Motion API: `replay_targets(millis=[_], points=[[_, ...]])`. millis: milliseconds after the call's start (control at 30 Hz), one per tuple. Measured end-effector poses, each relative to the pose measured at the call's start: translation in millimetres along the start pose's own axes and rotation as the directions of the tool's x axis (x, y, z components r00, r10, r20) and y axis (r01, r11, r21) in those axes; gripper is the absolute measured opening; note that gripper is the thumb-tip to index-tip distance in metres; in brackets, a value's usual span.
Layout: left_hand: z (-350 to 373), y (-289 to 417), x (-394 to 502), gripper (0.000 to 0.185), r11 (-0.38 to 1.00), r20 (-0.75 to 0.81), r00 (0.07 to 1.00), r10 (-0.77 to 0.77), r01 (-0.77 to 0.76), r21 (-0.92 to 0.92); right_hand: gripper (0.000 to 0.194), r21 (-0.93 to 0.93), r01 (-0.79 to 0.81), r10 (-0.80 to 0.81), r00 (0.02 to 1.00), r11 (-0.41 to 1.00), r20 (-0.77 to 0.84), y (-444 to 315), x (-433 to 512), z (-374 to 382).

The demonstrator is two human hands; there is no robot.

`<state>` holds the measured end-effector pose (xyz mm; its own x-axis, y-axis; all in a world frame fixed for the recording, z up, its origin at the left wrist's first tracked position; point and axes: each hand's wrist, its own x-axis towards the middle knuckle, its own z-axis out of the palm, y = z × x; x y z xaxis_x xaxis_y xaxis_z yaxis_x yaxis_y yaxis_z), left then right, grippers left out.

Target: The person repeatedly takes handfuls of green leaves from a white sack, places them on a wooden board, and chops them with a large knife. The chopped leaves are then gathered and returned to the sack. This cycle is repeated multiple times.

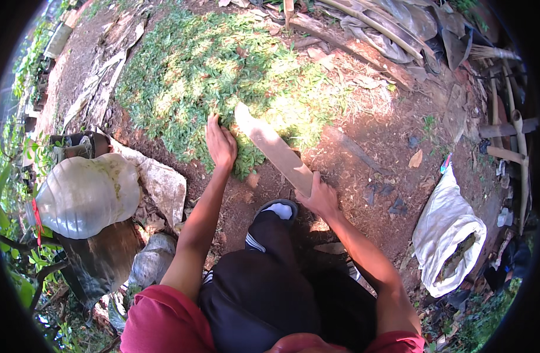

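A flat, light-brown wooden slat [274, 148] slants from the bare soil up to a spread of green leafy plants [199, 66]. My right hand [319, 197] grips its lower end, and the sunlit far end lies over the leaves. To the left of the slat, my left hand [221, 141] is at the near edge of the greenery, fingers extended and seemingly touching the leaves. I see nothing held in it, though the palm side is partly hidden. A sandalled foot [276, 209] with a white sock rests on the soil below the slat.
At left lie a large translucent plastic bottle [91, 194] and a pale, dirty sheet [166, 187]. A white woven sack [446, 234], its mouth agape, lies at right. Timber [354, 50] borders the far side; bamboo poles [519, 150] stand along the right.
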<state>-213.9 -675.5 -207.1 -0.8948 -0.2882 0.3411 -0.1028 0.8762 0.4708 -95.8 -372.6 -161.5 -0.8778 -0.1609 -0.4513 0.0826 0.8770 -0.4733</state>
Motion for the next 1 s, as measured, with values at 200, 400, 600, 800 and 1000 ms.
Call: replay_targets(millis=[200,400,600,800,1000], points=[[0.4,-0.1,1.2,0.034,0.996,-0.010,0.999,0.046,-0.045,0.072,0.084,-0.043,-0.010,0.014,0.995,0.999,0.095,0.7,20.5,-26.4],[-0.2,-0.5,0.1,0.036,0.998,-0.001,1.000,0.021,-0.021,0.062,0.090,-0.054,-0.007,0.013,0.994,0.999,0.108,7.0,13.5,-55.6],[-1.2,-2.3,-1.2,0.043,1.000,0.001,1.000,0.024,-0.024,-0.015,0.093,-0.203,-0.087,0.125,0.976,0.975,0.179,10.4,10.6,-38.8],[-0.7,-3.3,-0.9,0.044,0.999,-0.002,0.999,0.042,-0.042,-0.017,0.098,-0.193,-0.067,0.095,0.986,0.979,0.140,17.7,11.8,-31.7],[-1.7,-2.0,-0.9,0.044,0.999,-0.013,0.999,0.050,-0.050,-0.021,0.105,-0.138,-0.058,0.050,0.997,0.989,-0.062,24.6,11.8,-45.8]])
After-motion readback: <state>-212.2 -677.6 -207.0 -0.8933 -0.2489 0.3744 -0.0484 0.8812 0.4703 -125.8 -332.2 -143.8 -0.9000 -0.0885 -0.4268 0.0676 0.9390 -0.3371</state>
